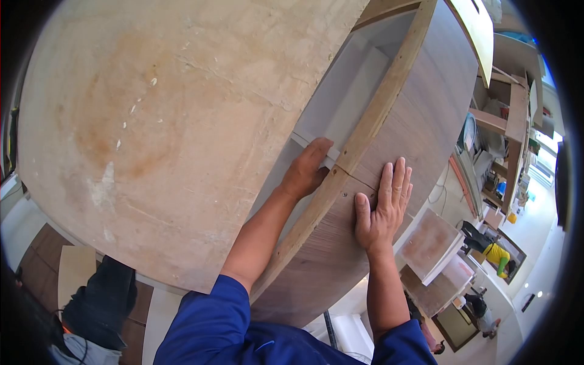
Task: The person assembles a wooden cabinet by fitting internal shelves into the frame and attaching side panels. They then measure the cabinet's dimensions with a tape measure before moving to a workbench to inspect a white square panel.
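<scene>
A large cabinet-like piece with a wood-grain side panel (420, 115) and a pale wooden edge strip (383, 91) stands in front of me. My left hand (306, 168) reaches into the light-lined opening (353, 91) behind the strip, its fingers curled near a white inner ledge; their tips are partly hidden, and what they hold, if anything, cannot be made out. Flat on the wood-grain panel lies my right hand (386, 207), fingers stretched, just right of a seam in the panel and strip. A broad, stained tan board (182, 121) covers the left side.
Wooden shelving (516, 121) with stacked material stands at the right. Beyond it are a person in a yellow top (497, 255) and other people lower right. Boards (429, 237) lie below the panel. Another person's dark-clothed leg (103, 301) shows at lower left.
</scene>
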`<action>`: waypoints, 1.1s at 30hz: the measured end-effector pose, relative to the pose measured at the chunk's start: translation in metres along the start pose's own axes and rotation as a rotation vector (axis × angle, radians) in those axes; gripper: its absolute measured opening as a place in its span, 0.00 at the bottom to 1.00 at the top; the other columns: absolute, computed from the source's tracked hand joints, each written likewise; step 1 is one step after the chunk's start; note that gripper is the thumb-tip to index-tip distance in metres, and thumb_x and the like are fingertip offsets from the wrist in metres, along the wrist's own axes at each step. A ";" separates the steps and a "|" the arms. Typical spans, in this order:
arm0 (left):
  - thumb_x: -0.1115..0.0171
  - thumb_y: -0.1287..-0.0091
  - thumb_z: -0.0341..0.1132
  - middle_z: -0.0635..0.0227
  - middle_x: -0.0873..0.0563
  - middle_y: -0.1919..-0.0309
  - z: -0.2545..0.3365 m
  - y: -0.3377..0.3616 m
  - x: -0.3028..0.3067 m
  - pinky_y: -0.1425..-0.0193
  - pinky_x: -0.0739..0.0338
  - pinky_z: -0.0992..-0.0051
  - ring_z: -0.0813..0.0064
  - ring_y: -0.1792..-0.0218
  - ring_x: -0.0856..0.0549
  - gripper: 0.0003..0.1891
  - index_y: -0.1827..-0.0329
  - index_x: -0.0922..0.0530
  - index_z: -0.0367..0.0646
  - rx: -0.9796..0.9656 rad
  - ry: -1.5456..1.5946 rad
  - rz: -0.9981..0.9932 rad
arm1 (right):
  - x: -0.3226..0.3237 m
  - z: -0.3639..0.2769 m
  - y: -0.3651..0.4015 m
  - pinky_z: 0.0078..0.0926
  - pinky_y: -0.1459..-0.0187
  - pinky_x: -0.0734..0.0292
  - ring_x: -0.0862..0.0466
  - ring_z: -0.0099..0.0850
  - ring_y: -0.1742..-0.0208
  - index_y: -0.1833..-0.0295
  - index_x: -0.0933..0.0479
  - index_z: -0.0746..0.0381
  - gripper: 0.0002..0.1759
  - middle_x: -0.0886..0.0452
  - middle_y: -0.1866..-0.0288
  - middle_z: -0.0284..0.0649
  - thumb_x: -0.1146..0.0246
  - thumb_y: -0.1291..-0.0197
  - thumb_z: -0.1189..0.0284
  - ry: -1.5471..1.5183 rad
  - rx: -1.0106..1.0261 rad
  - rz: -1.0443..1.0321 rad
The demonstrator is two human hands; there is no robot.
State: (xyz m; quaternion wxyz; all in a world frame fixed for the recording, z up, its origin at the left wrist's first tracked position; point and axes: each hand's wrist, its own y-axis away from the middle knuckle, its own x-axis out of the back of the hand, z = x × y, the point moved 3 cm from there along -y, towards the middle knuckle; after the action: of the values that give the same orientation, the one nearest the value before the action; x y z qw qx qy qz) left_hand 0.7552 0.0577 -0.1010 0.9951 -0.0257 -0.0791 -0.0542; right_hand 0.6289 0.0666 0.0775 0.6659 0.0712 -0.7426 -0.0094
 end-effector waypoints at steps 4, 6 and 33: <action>0.31 0.46 0.23 0.51 0.24 0.38 -0.003 0.002 -0.002 0.34 0.27 0.65 0.53 0.36 0.24 0.31 0.37 0.30 0.39 0.024 -0.009 0.007 | -0.001 -0.001 0.000 0.47 0.23 0.62 0.50 0.47 0.19 0.24 0.40 0.60 0.41 0.47 0.20 0.47 0.42 0.37 0.50 0.001 -0.013 0.013; 0.31 0.46 0.22 0.52 0.24 0.38 -0.003 0.003 -0.003 0.33 0.27 0.65 0.53 0.36 0.25 0.31 0.37 0.30 0.40 0.049 0.014 -0.002 | -0.001 -0.001 0.001 0.47 0.23 0.61 0.50 0.47 0.19 0.24 0.39 0.61 0.41 0.46 0.20 0.47 0.41 0.37 0.49 -0.007 -0.020 0.022; 0.42 0.30 0.53 0.46 0.23 0.39 0.156 0.333 0.123 0.33 0.30 0.63 0.52 0.38 0.23 0.35 0.31 0.34 0.32 0.658 -0.010 -0.205 | -0.005 0.001 0.016 0.45 0.23 0.58 0.53 0.43 0.18 0.22 0.46 0.60 0.41 0.51 0.18 0.45 0.55 0.30 0.44 0.094 -0.099 0.085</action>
State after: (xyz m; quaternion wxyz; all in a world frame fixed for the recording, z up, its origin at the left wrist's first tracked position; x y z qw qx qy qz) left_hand 0.8892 0.3848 0.0581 0.9390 0.3043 -0.0995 -0.1255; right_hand 0.6271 0.0831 0.0745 0.7025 0.0071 -0.7115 -0.0145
